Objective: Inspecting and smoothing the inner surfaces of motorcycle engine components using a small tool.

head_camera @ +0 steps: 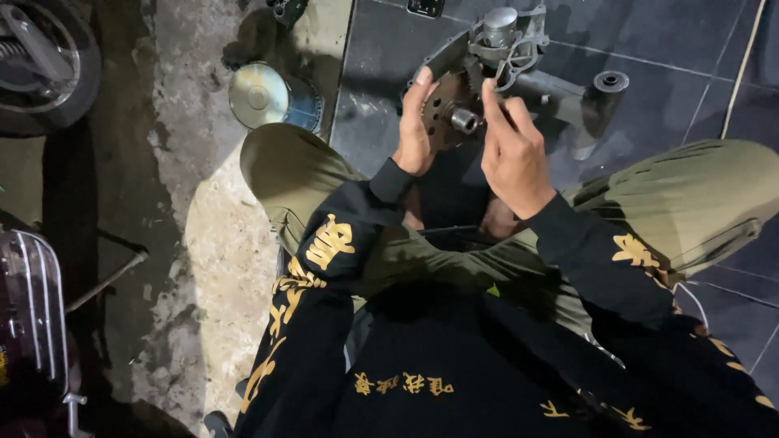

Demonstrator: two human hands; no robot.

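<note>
Both hands are clamped on one grey metal engine part [495, 57] held over the dark tiled floor [673, 89]: the left hand [415, 130] grips its toothed gear [445, 109], the right hand [511, 146] pinches beside the hub. One round tin [264, 97] sits far left, near one tyre [49, 65].
</note>
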